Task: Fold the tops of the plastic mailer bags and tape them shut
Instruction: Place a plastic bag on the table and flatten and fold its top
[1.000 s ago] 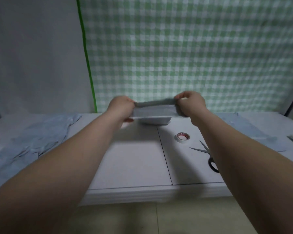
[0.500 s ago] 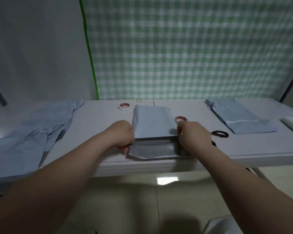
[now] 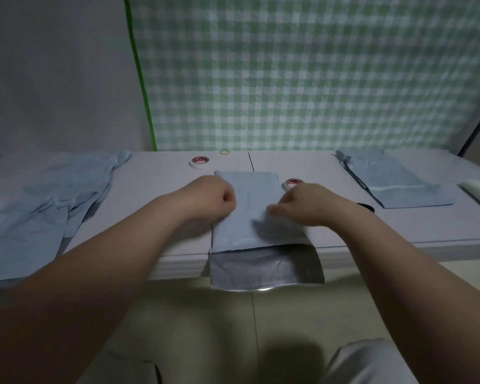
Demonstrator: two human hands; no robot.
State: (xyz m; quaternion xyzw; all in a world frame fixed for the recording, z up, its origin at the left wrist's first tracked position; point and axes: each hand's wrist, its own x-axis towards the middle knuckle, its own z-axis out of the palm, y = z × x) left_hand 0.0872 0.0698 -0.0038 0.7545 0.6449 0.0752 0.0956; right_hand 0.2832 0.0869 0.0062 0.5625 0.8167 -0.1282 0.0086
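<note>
Sliding up from the flap point(image 3: 263, 270), left hand point(image 3: 214, 200) lies curled, grip unclear; right hand point(image 3: 302, 206) presses mailer bag point(image 3: 255, 189) flat-fingered.

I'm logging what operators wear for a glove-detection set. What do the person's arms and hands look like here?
Both forearms are bare to the frame edge, with no sleeves in view. The left hand and right hand wear no gloves; no watch, bracelet or ring shows, though the right hand's fingers are blurred.
</note>
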